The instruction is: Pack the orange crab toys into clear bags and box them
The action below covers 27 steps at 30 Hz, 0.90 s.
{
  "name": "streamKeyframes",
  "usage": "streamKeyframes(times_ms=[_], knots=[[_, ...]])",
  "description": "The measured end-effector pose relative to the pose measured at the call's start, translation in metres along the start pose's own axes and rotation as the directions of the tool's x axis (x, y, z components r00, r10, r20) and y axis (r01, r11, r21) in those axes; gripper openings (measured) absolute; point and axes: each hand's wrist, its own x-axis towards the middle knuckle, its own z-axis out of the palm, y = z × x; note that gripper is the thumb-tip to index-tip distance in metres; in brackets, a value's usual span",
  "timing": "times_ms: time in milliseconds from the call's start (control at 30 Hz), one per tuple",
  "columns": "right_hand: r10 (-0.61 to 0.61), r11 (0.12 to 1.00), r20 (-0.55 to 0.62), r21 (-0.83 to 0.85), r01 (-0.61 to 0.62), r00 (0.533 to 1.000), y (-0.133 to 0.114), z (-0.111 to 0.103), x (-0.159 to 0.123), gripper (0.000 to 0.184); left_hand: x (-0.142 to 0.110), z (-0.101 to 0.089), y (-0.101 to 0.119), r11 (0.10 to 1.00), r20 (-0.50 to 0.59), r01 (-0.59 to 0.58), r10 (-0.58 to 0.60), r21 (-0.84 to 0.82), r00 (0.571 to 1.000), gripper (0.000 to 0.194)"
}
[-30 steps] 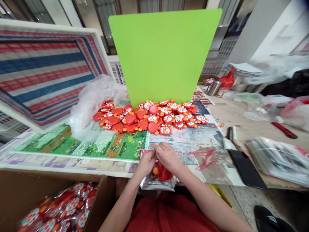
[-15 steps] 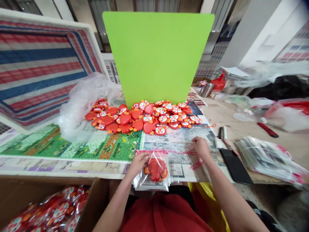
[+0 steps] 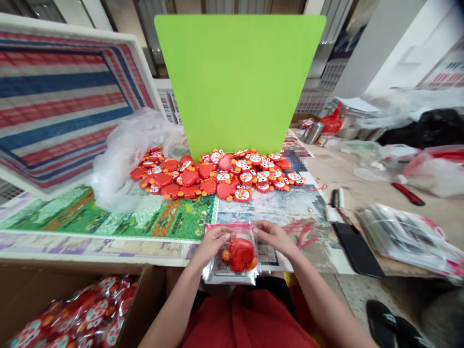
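Note:
A clear plastic bag with a pink top edge lies at the table's near edge, on what looks like a stack of similar bags. Inside it shows a red crab-shaped toy with orange claws, its plain side up. My left hand is closed on the bag's upper left, thumb over the plastic. At the upper right corner, my right hand pinches the bag's edge. Loose pink strips lie just right of my right hand. Beyond both hands spreads a pile of red crab toys.
A green board stands behind the pile. At lower left, a cardboard box holds bagged toys. A striped-lined crate and crumpled plastic are left. A phone, bundled bags and a red cutter lie right.
My right hand has come left from the pink strips to the bag's upper right corner, leaving the strips on the table. My left hand stays on the bag.

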Motion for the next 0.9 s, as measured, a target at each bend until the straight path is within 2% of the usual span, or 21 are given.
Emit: streamKeyframes(times_ms=[67,133,267,400,500,567,700,900], knots=[[0.032,0.989,0.06,0.144,-0.04,0.998,0.002,0.02,0.001,0.034,0.001,-0.002,-0.003,1.0,-0.01,0.009,-0.009,0.001,1.0,0.042],[0.05,0.98,0.028,0.193,-0.055,0.998,0.006,0.029,0.002,0.027,0.002,-0.007,-0.008,1.0,-0.026,0.023,-0.023,0.003,0.999,0.047],[0.09,0.96,-0.073,0.272,-0.067,0.993,0.009,0.026,0.003,0.022,0.004,-0.018,-0.018,0.999,-0.037,0.046,-0.047,-0.028,0.998,0.054],[0.138,0.923,-0.105,0.374,-0.089,0.985,0.007,0.019,-0.001,0.027,0.001,-0.018,-0.015,0.994,0.037,0.044,-0.04,-0.1,0.999,0.049],[0.183,0.913,-0.113,0.387,-0.126,0.977,0.006,0.016,-0.004,0.019,-0.004,-0.014,-0.007,0.996,0.056,0.017,-0.012,-0.082,0.998,0.027],[0.193,0.912,-0.126,0.388,-0.131,0.973,0.007,0.015,-0.004,0.019,-0.007,-0.013,-0.002,0.994,0.073,-0.009,0.017,-0.107,0.997,0.02],[0.135,0.921,-0.121,0.382,-0.079,0.983,0.004,0.017,-0.004,0.028,-0.012,-0.014,0.006,0.987,0.134,-0.058,0.079,-0.15,0.988,0.029],[0.075,0.968,-0.247,0.25,-0.011,0.966,-0.012,0.031,0.003,0.042,-0.009,-0.005,0.007,0.979,-0.012,-0.163,0.165,0.126,0.986,0.031]])
